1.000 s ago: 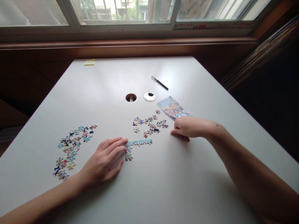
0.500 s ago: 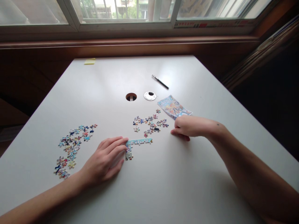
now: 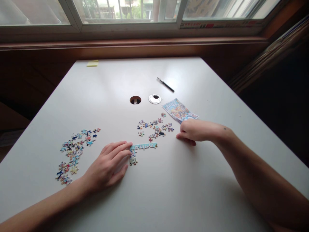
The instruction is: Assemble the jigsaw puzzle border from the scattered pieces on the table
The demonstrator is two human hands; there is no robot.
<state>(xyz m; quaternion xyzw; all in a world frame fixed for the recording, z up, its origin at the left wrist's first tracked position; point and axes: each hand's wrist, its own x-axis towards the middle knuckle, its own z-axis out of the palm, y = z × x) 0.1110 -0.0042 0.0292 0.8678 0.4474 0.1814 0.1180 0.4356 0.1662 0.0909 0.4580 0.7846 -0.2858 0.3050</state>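
My left hand point(image 3: 109, 161) lies loosely spread on a white table point(image 3: 169, 199), clasping nothing, its fingertips touching the left corner of a part-joined jigsaw point(image 3: 145, 146) at the centre of the scene. The assembled section forms an upside-down L: a long strip in pale turquoise, straight along its far edge and toothed with knobs and notches on the near side, ends in a small dark, orange-brown patch at 3 o'clock. A shorter arm drops toward 6 o'clock from the left corner, mottled in grey-green and violet. At 2 o'clock from the jigsaw, my right hand point(image 3: 193, 131) is curled beside the near corner of a colourful picture sheet point(image 3: 178, 109); whether its fingers grip anything I cannot tell. Loose multicoloured pieces point(image 3: 156, 127) lie scattered at 1 o'clock, between jigsaw and sheet, while a larger spread of pieces point(image 3: 74, 151) curves at 9 o'clock, beyond my left hand. A black pen point(image 3: 165, 84) rests farther out at 1 o'clock
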